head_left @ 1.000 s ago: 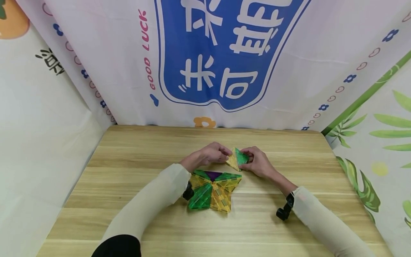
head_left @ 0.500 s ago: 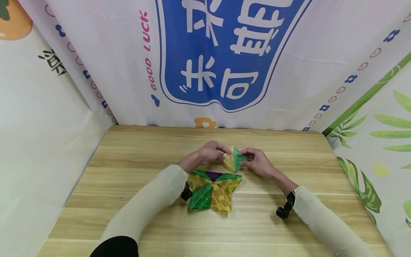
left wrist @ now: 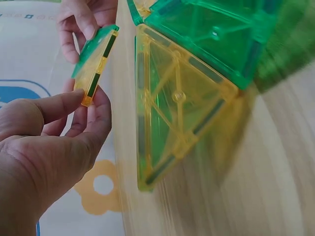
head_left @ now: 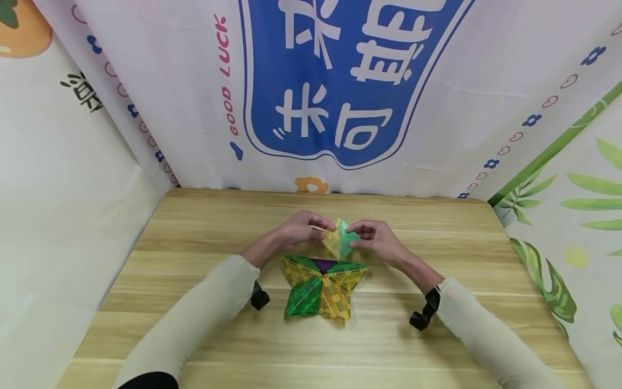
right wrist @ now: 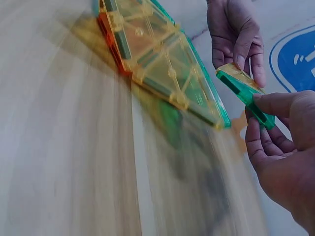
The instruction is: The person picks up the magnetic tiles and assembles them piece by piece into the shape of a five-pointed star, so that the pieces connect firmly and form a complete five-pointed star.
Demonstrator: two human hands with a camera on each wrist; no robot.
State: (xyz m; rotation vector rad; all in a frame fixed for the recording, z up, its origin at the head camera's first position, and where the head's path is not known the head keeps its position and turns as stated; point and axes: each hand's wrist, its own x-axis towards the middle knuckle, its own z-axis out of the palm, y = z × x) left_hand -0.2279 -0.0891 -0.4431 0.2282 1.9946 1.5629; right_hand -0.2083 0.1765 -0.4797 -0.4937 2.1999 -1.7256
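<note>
My left hand (head_left: 297, 229) pinches the yellow triangular magnetic tile (head_left: 332, 239) between thumb and fingers. On the other side my right hand (head_left: 376, 239) pinches the green triangular magnetic tile (head_left: 346, 241). The two translucent tiles meet along one edge and form a diamond, held up behind a larger tile construction. That construction (head_left: 305, 299) is star-like, of green and yellow triangles with a purple triangle (head_left: 323, 265) at its back edge. In the left wrist view the yellow tile (left wrist: 96, 73) shows its dark magnet strips. The right wrist view shows the green tile (right wrist: 246, 98) under my right thumb.
The wooden table (head_left: 218, 335) bears the construction near its middle. A printed cloth (head_left: 194, 135) hangs along the table's back edge, with more printed cloth at both sides. A black wrist camera (head_left: 259, 297) sits on the left wrist, close beside the construction.
Both hands have shifted left with the joined pair of tiles, which now stands more directly behind the construction. The left forearm has moved away from the construction's left corner, uncovering it.
</note>
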